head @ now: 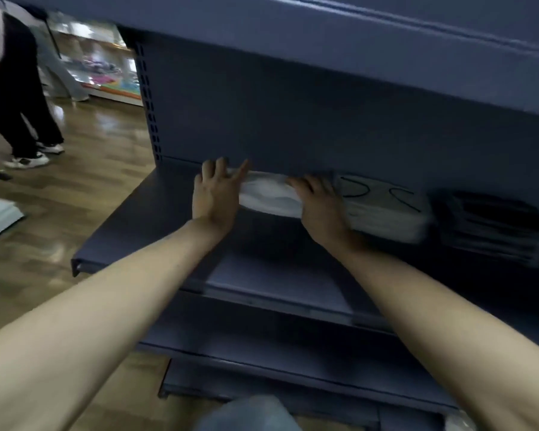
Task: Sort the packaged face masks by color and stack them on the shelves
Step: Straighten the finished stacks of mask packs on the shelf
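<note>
A stack of white packaged masks [269,195] lies at the back of the dark blue shelf [156,231]. My left hand [217,194] holds its left end, fingers spread along the side. My right hand [319,202] grips its right end, fingers curled over the top. Right of it sits a stack of white masks with black ear loops [386,209]. Further right lies a stack of dark masks [492,225]. The frame is blurred.
An upper shelf [386,42] overhangs the work area. Lower shelves [262,362] stick out below. A person [16,98] stands on the wooden floor [59,213] at the left. My knee [246,415] shows at the bottom.
</note>
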Tool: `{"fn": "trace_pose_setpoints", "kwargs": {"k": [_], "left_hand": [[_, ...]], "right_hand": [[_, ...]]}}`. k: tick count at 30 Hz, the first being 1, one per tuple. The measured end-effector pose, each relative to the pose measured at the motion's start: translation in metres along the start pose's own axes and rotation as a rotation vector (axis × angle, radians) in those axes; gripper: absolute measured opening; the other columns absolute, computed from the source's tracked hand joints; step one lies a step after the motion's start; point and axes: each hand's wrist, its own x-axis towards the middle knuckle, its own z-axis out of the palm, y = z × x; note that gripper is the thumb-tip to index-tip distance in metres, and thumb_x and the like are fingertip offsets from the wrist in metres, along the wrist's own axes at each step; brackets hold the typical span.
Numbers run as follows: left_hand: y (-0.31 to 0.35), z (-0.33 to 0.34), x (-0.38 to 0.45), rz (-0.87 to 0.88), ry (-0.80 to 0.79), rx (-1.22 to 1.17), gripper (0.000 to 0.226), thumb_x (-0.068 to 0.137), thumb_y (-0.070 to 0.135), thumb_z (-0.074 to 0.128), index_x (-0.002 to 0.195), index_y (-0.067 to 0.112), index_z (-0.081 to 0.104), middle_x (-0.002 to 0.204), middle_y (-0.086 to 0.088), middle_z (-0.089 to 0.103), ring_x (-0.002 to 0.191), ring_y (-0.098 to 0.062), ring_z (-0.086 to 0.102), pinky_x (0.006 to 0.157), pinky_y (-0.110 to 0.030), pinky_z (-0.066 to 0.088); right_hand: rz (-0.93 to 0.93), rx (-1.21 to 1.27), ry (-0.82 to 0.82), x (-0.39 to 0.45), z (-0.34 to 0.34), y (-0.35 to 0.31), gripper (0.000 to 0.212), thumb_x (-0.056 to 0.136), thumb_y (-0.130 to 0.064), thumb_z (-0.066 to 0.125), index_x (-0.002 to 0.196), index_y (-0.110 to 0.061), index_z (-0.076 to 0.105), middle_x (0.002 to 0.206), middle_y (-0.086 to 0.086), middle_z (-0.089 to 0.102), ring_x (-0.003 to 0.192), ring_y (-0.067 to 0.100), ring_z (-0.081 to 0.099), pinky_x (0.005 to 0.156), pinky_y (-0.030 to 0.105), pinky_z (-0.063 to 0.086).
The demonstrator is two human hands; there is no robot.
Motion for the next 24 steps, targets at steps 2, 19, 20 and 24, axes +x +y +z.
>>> {"fn": "trace_pose_setpoints", "kwargs": {"k": [2,19,20,24], "left_hand": [[-0.002,0.017,0.022,-0.009,-0.102,-0.171,0.082,0.088,0.001,0.056,0.156,0.033,0.022,0.149,-0.012,0.031,0.131,-0.038,0.03,0.101,-0.047,0.04],[0.009,0.05,0.023,0.139,-0.255,-0.069,0.057,0.103,0.046,0.037,0.156,0.035,0.018,0.164,-0.011,0.012,0.151,-0.034,0.003,0.118,-0.062,-0.004],[0.009,0.044,0.018,0.162,-0.215,-0.082,0.057,0.103,0.043,0.04,0.156,0.032,0.022,0.163,-0.011,0.014,0.151,-0.034,0.005,0.119,-0.061,-0.001],[0.011,0.023,-0.009,0.21,-0.207,-0.167,0.053,0.103,0.033,0.04,0.155,0.03,0.027,0.163,-0.008,0.017,0.151,-0.031,0.008,0.122,-0.053,0.006]], "right_hand": [[0.025,-0.035,-0.141,0.017,0.017,0.01,0.06,0.086,0.002,0.056,0.142,-0.019,0.05,0.135,0.008,0.053,0.122,0.033,0.047,0.098,0.041,0.041],[-0.014,-0.153,-0.106,0.013,0.046,-0.008,0.047,0.089,-0.009,0.064,0.135,-0.013,0.057,0.132,0.013,0.059,0.119,0.033,0.057,0.112,0.05,0.035],[0.001,-0.139,-0.08,0.009,0.041,-0.012,0.045,0.09,-0.011,0.065,0.134,-0.012,0.058,0.134,0.014,0.058,0.121,0.033,0.056,0.112,0.05,0.035],[0.051,-0.05,-0.117,-0.019,0.018,-0.026,0.048,0.099,-0.028,0.056,0.143,-0.009,0.05,0.146,0.014,0.049,0.134,0.034,0.044,0.118,0.049,0.025]]}}
